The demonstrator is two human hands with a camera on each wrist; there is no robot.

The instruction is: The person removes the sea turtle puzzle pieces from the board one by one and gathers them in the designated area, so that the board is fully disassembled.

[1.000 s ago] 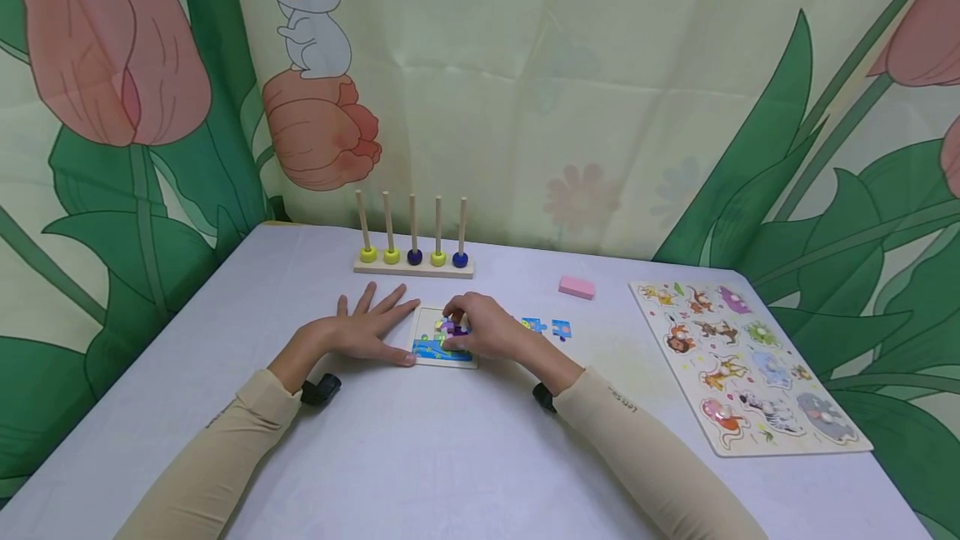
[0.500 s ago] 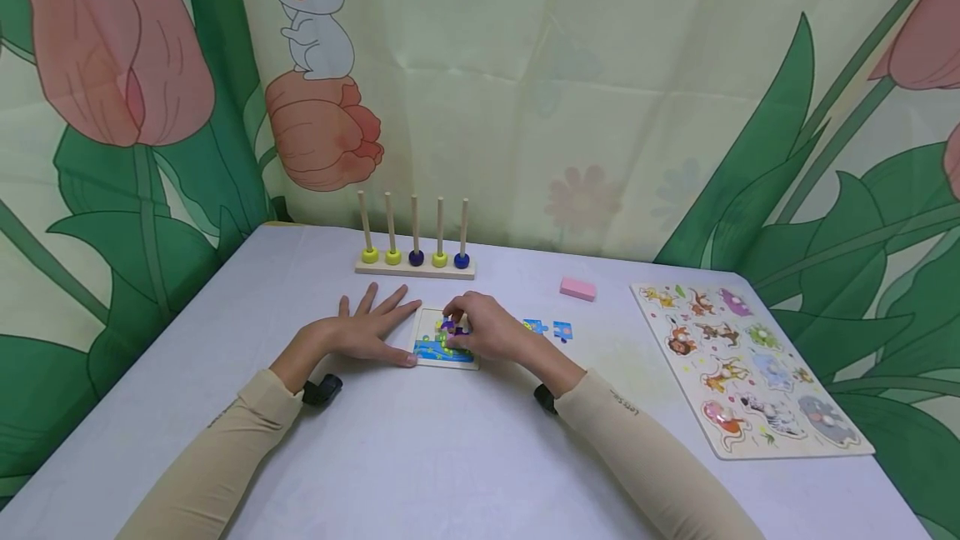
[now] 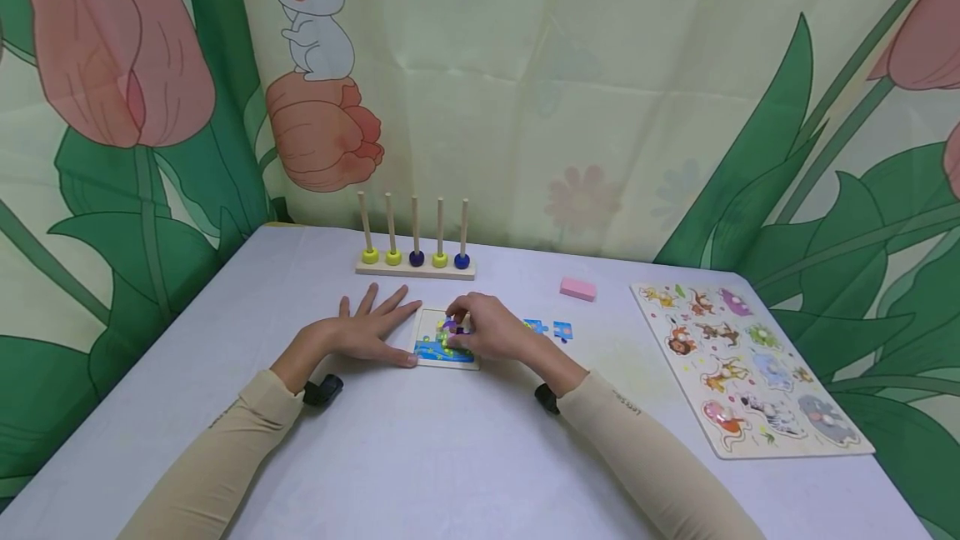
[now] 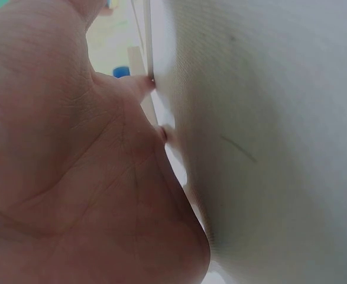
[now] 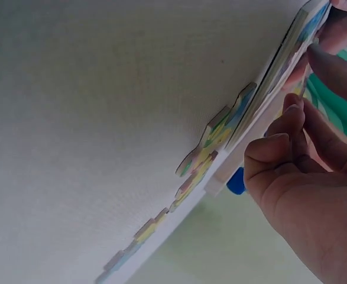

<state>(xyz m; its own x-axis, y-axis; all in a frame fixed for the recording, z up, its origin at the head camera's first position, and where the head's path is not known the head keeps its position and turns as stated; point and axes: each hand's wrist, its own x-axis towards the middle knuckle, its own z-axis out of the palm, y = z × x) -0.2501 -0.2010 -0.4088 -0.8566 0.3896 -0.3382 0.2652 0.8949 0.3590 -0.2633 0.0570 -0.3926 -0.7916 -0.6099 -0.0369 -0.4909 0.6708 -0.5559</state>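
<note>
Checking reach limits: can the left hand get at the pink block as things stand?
Probably not straight across: the right hand, over the puzzle tray, lies between the left hand and the pink block. Arcing round its far side looks possible, though.

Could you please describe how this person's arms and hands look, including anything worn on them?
The left hand and right hand are bare, without gloves. The left sleeve and right sleeve are beige and long, ending near the wrists; the right one carries small dark lettering, hard to read. A black device shows at the left wrist, another black one at the right.
</note>
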